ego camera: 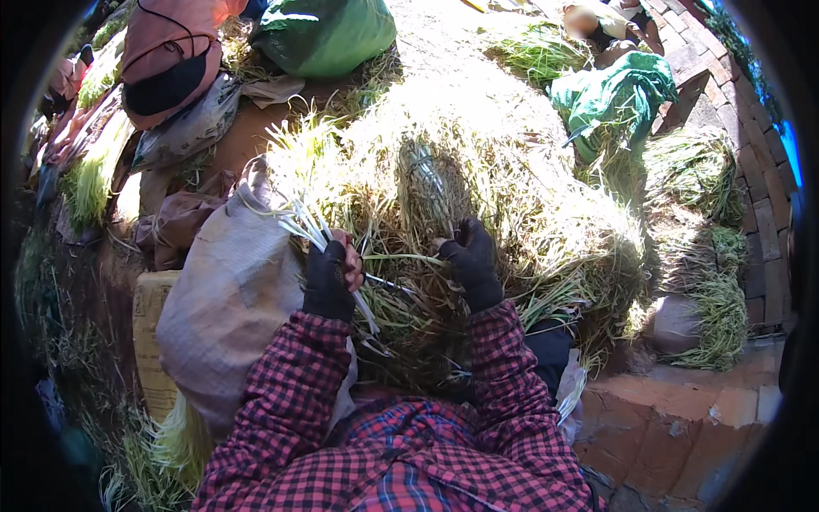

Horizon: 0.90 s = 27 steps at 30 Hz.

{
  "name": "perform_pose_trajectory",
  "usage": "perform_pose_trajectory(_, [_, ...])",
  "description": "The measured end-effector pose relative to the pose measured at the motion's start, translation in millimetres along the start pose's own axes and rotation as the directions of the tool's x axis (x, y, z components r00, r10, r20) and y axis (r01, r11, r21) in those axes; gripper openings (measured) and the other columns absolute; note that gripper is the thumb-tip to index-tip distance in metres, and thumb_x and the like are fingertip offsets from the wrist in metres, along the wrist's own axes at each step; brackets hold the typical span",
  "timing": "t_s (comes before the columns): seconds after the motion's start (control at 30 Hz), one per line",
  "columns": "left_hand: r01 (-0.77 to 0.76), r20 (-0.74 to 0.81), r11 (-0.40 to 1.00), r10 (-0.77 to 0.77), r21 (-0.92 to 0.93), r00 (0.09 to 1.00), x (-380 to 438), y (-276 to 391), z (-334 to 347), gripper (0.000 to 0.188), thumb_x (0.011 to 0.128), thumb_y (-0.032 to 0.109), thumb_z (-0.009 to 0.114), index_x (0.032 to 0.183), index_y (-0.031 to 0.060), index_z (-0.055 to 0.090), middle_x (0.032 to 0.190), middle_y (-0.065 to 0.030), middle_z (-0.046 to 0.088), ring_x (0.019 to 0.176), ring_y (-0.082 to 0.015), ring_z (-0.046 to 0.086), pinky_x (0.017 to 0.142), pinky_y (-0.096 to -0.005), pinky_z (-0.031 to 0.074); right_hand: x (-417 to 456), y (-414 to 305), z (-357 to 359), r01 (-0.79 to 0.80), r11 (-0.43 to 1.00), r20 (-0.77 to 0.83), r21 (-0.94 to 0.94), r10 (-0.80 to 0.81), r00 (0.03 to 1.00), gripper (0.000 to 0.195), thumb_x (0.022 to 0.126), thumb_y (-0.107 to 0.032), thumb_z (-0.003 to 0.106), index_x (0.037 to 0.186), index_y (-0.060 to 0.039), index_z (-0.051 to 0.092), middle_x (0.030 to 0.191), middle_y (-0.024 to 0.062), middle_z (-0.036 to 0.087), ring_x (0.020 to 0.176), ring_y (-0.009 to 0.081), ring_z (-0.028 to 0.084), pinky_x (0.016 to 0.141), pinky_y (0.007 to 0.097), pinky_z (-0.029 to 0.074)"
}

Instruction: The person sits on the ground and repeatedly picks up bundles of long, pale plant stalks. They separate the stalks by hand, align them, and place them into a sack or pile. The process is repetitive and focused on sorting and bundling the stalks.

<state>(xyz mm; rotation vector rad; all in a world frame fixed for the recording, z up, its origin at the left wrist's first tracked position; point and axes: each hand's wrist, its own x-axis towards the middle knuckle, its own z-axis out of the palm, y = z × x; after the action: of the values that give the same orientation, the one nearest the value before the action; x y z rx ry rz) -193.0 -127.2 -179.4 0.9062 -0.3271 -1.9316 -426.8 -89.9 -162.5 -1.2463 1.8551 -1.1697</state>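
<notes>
My left hand (333, 275), in a black fingerless glove, is closed around a small bunch of white plant stalks (307, 225). Their ends fan out above the fist and the other parts hang below it. My right hand (472, 262), gloved alike, has its thumb and fingers together at the end of a long green leaf (403, 258) that stretches between my hands. Just beyond the right hand, a clump with white stalks (427, 173) lies on a large heap of dry, tangled plants (544, 217). Glare washes out the far part of the heap.
A pale woven sack (230, 301) rests at my left, beside a yellowish block (153, 339). Farther off are a green sack (326, 38), a salmon-coloured bag (167, 57) and green netting (617, 96). Another person (614, 29) sits at the upper right. Brick paving (761, 192) edges the right side.
</notes>
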Motion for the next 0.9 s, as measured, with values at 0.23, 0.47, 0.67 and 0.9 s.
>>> perform_pose_trajectory(0.23, [0.004, -0.002, 0.997, -0.004, 0.075, 1.000, -5.2, -2.3, 28.1, 0.020, 0.094, 0.026, 0.050, 0.093, 0.0055, 0.048, 0.052, -0.0005, 0.043, 0.034, -0.0103, 0.034, 0.030, -0.0248, 0.026, -1.0, 95.6, -101.4, -0.304, 0.918, -0.209, -0.254, 0.255, 0.944, 0.021, 0.074, -0.010, 0.065, 0.091, -0.0032, 0.055, 0.077, 0.0049, 0.059, 0.067, 0.0117, 0.053, 0.060, 0.0273, 0.044])
perform_pose_trajectory(0.47, [0.021, -0.015, 0.994, -0.019, 0.109, 1.000, -5.4, -6.8, 19.7, 0.023, 0.094, 0.027, 0.050, 0.094, 0.0043, 0.047, 0.052, -0.0011, 0.043, 0.032, -0.0099, 0.032, 0.029, -0.0251, 0.026, -30.9, 71.0, -49.9, 0.091, 0.885, -0.112, -0.457, -0.158, 0.981, 0.041, 0.068, -0.016, 0.067, 0.106, -0.0061, 0.055, 0.095, 0.0126, 0.058, 0.086, 0.0279, 0.058, 0.075, 0.0383, 0.048])
perform_pose_trajectory(0.67, [0.015, -0.005, 0.994, -0.014, 0.113, 1.000, -5.0, -7.2, 23.7, 0.023, 0.093, 0.027, 0.050, 0.093, 0.0038, 0.048, 0.052, -0.0009, 0.044, 0.033, -0.0100, 0.032, 0.030, -0.0252, 0.027, -90.7, 57.7, -2.9, 0.177, 0.610, 0.358, -0.772, 0.188, 0.914, 0.055, 0.069, -0.027, 0.067, 0.117, -0.0070, 0.049, 0.118, 0.0180, 0.047, 0.109, 0.0392, 0.044, 0.085, 0.0467, 0.044])
perform_pose_trajectory(0.9, [0.071, -0.003, 0.991, -0.071, 0.110, 0.997, -9.3, -6.0, 23.2, 0.020, 0.092, 0.025, 0.051, 0.093, 0.0053, 0.049, 0.051, -0.0010, 0.043, 0.033, -0.0097, 0.032, 0.030, -0.0248, 0.026, -109.8, 68.8, -4.2, 0.041, 0.844, 0.312, -0.534, 0.152, 0.938, 0.032, 0.074, -0.024, 0.062, 0.100, -0.0067, 0.059, 0.103, 0.0178, 0.058, 0.093, 0.0360, 0.058, 0.079, 0.0447, 0.048])
